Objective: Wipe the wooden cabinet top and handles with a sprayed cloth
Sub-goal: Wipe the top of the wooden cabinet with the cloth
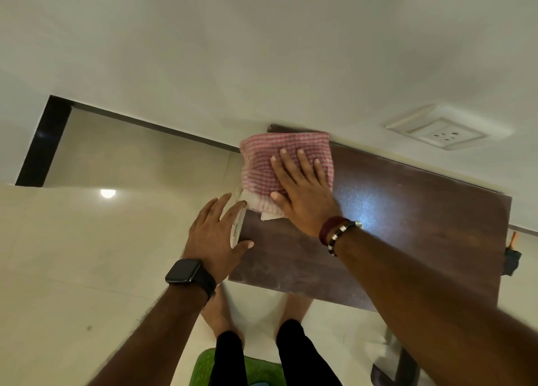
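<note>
The dark wooden cabinet top (393, 228) stands against the white wall. A pink and white checked cloth (279, 155) lies on its far left corner. My right hand (302, 187) presses flat on the cloth, fingers spread and pointing at the wall. My left hand (215, 234) is at the cabinet's left edge, thumb resting on the top. Between its thumb and fingers is a slim white object (237, 228), mostly hidden by the palm. The cabinet handles are out of sight.
A white wall socket (442, 133) sits just above the cabinet's back edge. A small dark and orange thing (512, 257) hangs off the right edge. Below are my bare feet (221, 315), a green mat (203, 368) and glossy tiled floor.
</note>
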